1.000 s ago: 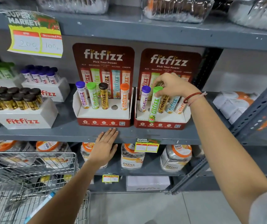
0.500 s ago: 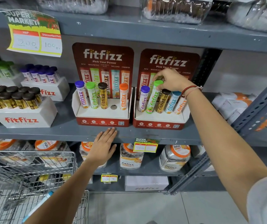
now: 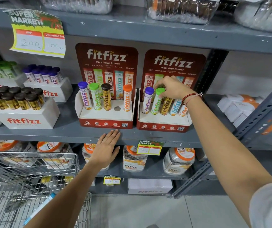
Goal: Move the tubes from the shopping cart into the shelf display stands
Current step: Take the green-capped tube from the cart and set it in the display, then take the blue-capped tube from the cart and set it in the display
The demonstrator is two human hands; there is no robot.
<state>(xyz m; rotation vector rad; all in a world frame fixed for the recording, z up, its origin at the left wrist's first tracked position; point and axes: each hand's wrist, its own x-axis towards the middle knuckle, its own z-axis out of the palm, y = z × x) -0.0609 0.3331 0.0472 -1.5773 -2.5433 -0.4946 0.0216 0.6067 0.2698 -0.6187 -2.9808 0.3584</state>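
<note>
Two red fitfizz display stands sit side by side on the grey shelf. The left stand (image 3: 105, 124) holds purple, green, brown and orange tubes, with one bare hole (image 3: 116, 108) between brown and orange. The right stand (image 3: 163, 127) holds several tubes. My right hand (image 3: 171, 88) pinches the green cap of the green tube (image 3: 156, 104), which stands in its hole next to the purple tube (image 3: 147, 100). My left hand (image 3: 107, 148) lies flat against the shelf's front edge, fingers apart, holding nothing. A blue-capped tube (image 3: 40, 209) lies in the shopping cart (image 3: 33, 163) at lower left.
White fitfizz boxes (image 3: 26, 119) with brown, purple and green tubes stand at the shelf's left. Jars (image 3: 134, 160) fill the shelf below. A slanted grey upright (image 3: 257, 119) crosses at right. A price sign (image 3: 38, 33) hangs from the shelf above.
The green tube has gone from tilted across the right stand's front to upright in its hole, my right hand still on its cap. My left hand has stayed put.
</note>
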